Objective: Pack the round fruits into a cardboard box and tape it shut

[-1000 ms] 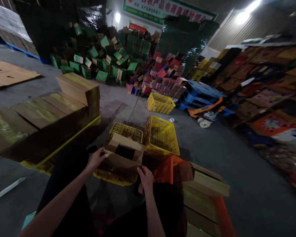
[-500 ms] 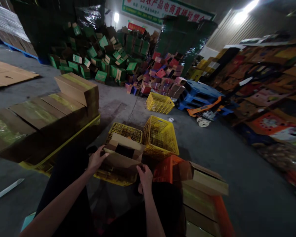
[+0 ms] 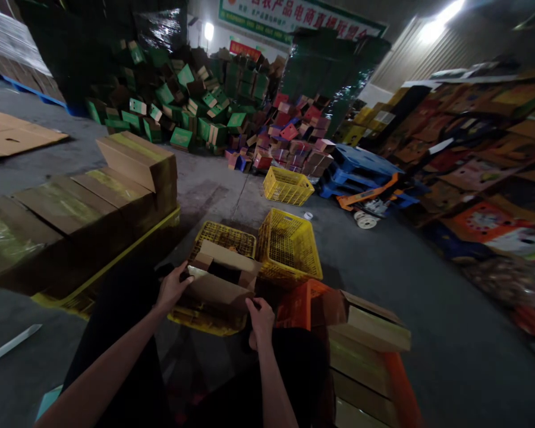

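Observation:
A brown cardboard box [image 3: 220,279] with its top flaps up rests on a yellow plastic crate [image 3: 205,321] in front of me. My left hand [image 3: 172,288] grips the box's left near corner, fingers curled on the flap. My right hand [image 3: 261,318] pinches the box's right near edge with closed fingers. The inside of the box is dark and I cannot see what is in it.
A tilted yellow crate [image 3: 289,246] leans behind the box, another yellow crate [image 3: 288,185] lies farther back. An orange crate [image 3: 301,306] and stacked flat cartons [image 3: 368,333] sit at my right. Taped brown cartons [image 3: 84,205] on a yellow pallet fill the left. Green and red box piles stand behind.
Both hands stay on the box and have shifted only slightly; the view has drifted a little to the right and down.

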Tool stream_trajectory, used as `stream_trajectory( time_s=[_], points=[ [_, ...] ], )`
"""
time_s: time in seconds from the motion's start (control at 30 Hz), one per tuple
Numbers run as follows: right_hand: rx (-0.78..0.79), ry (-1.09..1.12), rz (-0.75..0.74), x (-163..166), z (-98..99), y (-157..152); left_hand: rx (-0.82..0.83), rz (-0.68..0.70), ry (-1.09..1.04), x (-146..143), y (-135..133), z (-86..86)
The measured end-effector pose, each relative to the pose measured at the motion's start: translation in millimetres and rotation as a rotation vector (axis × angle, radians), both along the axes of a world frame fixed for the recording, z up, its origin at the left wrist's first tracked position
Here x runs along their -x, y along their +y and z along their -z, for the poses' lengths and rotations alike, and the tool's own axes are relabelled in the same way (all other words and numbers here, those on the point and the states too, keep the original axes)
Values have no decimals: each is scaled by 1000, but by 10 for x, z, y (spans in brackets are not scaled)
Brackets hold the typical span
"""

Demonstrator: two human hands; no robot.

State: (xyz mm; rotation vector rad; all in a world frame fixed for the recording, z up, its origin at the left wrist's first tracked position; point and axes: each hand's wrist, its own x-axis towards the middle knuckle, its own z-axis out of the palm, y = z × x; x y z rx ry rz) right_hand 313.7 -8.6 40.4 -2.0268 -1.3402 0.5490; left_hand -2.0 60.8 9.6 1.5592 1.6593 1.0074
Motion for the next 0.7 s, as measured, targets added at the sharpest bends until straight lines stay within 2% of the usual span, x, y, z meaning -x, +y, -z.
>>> stream_trajectory(
  time_s=[0.7],
  points=[
    [-24,-5,61,39,10,50,-4,-61,-26,-28,93,147]
  ],
)
